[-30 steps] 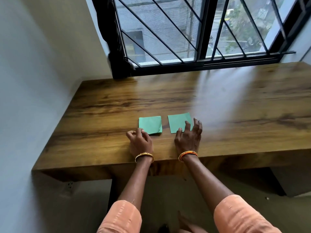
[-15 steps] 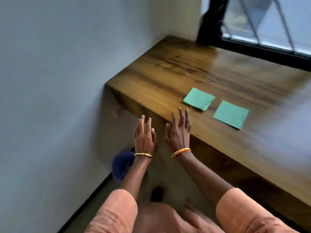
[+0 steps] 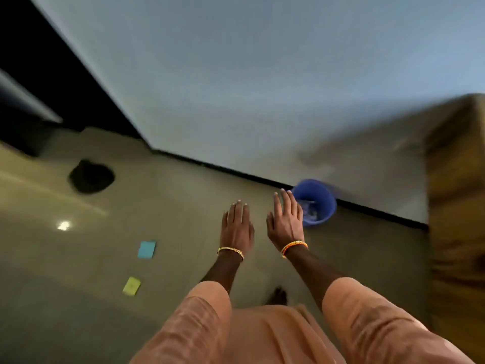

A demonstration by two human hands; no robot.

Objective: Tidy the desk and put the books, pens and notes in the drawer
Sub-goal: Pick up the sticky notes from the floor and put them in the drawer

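My left hand point(image 3: 237, 227) and my right hand point(image 3: 286, 219) are stretched out side by side over the floor, fingers straight, holding nothing. A blue note point(image 3: 146, 249) and a yellow-green note point(image 3: 131, 286) lie on the floor to the left of my hands. The wooden desk point(image 3: 456, 206) shows only as a blurred edge at the far right. The green notes on the desk are out of view.
A blue bucket point(image 3: 319, 206) stands against the wall just right of my right hand. A dark round object point(image 3: 91, 176) lies on the floor at the left. The grey wall point(image 3: 262, 88) fills the top. My foot point(image 3: 277, 296) is below my hands.
The view has swung left and down from the desk to the floor. Both hands left the desk edge and now hang over the floor. The green notes have left the view.
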